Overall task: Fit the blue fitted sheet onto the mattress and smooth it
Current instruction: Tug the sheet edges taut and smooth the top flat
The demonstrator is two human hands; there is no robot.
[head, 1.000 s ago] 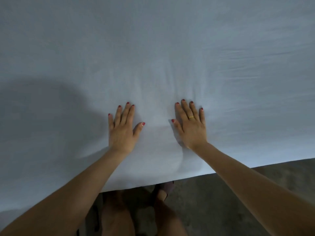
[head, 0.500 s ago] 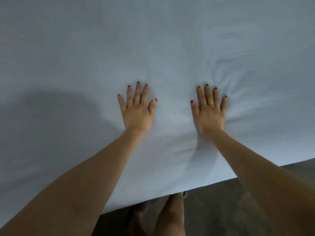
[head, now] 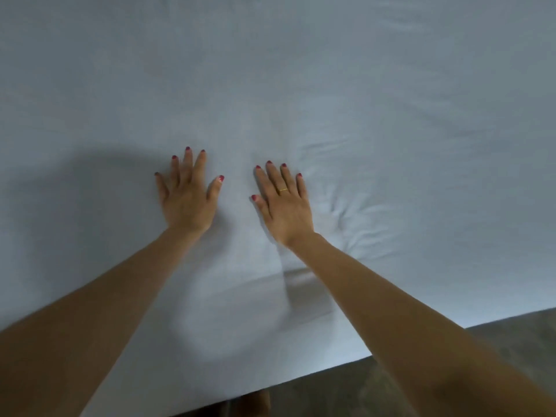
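We see the blue fitted sheet (head: 301,85) stretched over the mattress, filling almost the whole view from the top edge down to the near edge of the bed, which runs slantwise across the bottom, lower on the left and higher on the right. Below that edge a strip of dark floor (head: 391,386) shows at the lower right.

Both hands lie flat on the sheet, palms down, side by side and apart from each other, near the middle of the view. The left hand (head: 186,200) rests with its fingers (head: 188,167) straight and spread, the thumb pointing toward the other hand; it holds nothing and only presses on the cloth. The right hand (head: 285,206) lies the same way, its fingers (head: 275,179) straight and slightly fanned, angled a little to the left, thumb out toward the left hand, gripping nothing. We note a gold ring (head: 282,190) on one finger of the right hand and red polish on the nails of both hands.

The sheet lies mostly smooth, but just to the right of the right hand a cluster of small wrinkles (head: 352,212) gathers, and a short fold (head: 294,275) shows beneath the right forearm. A broad shadow falls on the cloth to the left of the left hand. Both bare forearms reach in from the bottom corners.
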